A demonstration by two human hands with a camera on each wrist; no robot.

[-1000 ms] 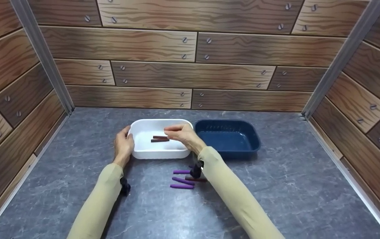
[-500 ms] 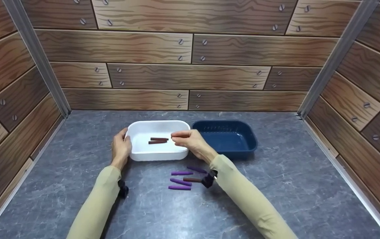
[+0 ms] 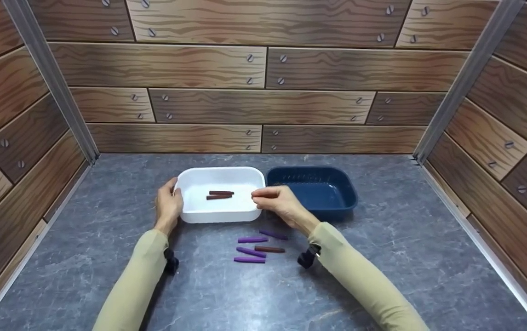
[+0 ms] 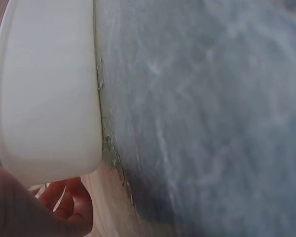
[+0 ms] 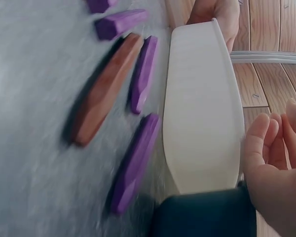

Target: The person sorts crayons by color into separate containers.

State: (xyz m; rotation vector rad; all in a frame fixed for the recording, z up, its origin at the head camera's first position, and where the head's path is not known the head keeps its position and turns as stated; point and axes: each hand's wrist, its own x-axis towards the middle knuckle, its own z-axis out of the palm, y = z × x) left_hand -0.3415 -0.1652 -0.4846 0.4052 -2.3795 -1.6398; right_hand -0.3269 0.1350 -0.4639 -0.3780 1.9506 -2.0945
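Observation:
A white plastic tray (image 3: pixel 221 217) holds two brown crayons (image 3: pixel 220 195) lying side by side. My left hand (image 3: pixel 168 207) grips its left side, thumb at the rim and fingers around the outer wall. Over the tray's front right corner, beside the blue tray (image 3: pixel 312 214), hovers my right hand (image 3: pixel 284 204); its fingers are loosely bent with nothing between them in the right wrist view. On the table in front lie several purple crayons (image 3: pixel 250 260) and one brown crayon (image 3: pixel 269 249). Up close these crayons are faceted and taper at one end.
The blue tray stands just right of the white one, with no crayons visible in it. A grey marbled tabletop (image 3: pixel 199 294) lies beneath everything. Wood-patterned walls (image 3: pixel 263 105) enclose the back and both sides.
My right hand has moved right and toward me, from above the brown crayons to the white tray's right corner, uncovering the table crayons. The left hand stays on the tray. The view shifted slightly.

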